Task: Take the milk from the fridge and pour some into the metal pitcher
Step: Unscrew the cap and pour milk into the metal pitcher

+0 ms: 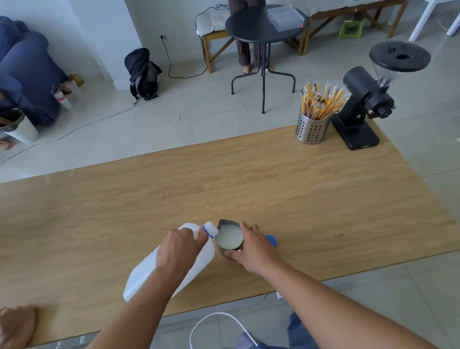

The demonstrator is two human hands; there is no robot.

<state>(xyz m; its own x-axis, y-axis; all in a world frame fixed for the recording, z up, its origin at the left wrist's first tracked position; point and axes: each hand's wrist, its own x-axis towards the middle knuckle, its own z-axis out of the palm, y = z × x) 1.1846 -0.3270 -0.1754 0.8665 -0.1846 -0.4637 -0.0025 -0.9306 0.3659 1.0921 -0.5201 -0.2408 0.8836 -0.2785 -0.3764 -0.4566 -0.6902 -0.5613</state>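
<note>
From the head view, the person's left grip (179,251), a bare hand, is curled round the handle end of a white plastic milk jug (145,274). The jug is tipped well over toward the right. Its open neck, ringed in blue, touches the near-left rim of the metal pitcher (223,223). The pitcher stands upright on the wooden bench (223,181), near its front edge, and white milk shows inside it. The right grip (253,248) wraps the pitcher's right side, thumb at the near wall and fingers round the far side. A blue cap (271,240) lies on the bench just behind that grip, partly hidden by it.

At the bench's far right corner a perforated steel cup (312,131) holds yellow pens, and just beside it stands a black coffee grinder (364,99). Another person's hand (11,323) rests on the bench's front-left edge. On the floor beyond are a round black table (264,23), someone standing behind it, and someone crouched at far left over a white bucket (25,130).
</note>
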